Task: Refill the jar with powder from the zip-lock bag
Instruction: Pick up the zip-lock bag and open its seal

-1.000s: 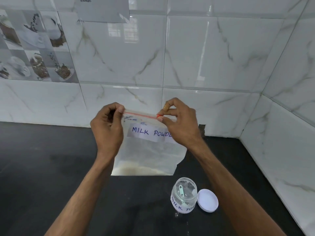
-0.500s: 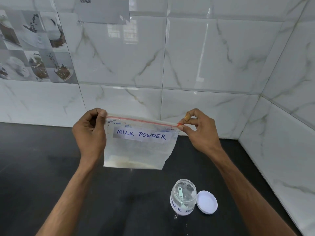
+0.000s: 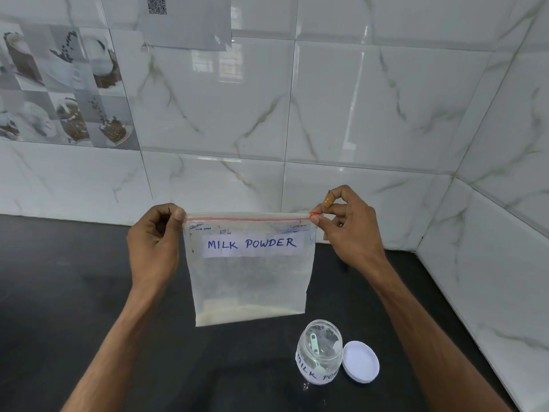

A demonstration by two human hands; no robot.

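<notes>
A clear zip-lock bag (image 3: 249,281) labelled MILK POWDER hangs upright above the black counter, a thin layer of pale powder along its bottom. My left hand (image 3: 154,248) pinches its top left corner. My right hand (image 3: 347,230) pinches the red slider at the right end of the zip strip. Below and to the right of the bag stands a clear jar (image 3: 319,352) labelled MILK POWDER, open, with a small pale scoop inside. Its white lid (image 3: 361,361) lies flat on the counter, touching the jar's right side.
The black counter (image 3: 74,292) runs left and forward. White marble tiles form the back wall (image 3: 356,114) and a side wall (image 3: 505,263) close on the right, making a corner. A sheet of paper (image 3: 187,22) hangs on the wall above.
My right hand has slid along the zip strip from the bag's middle to its right end. The bag now hangs flat with its whole label showing.
</notes>
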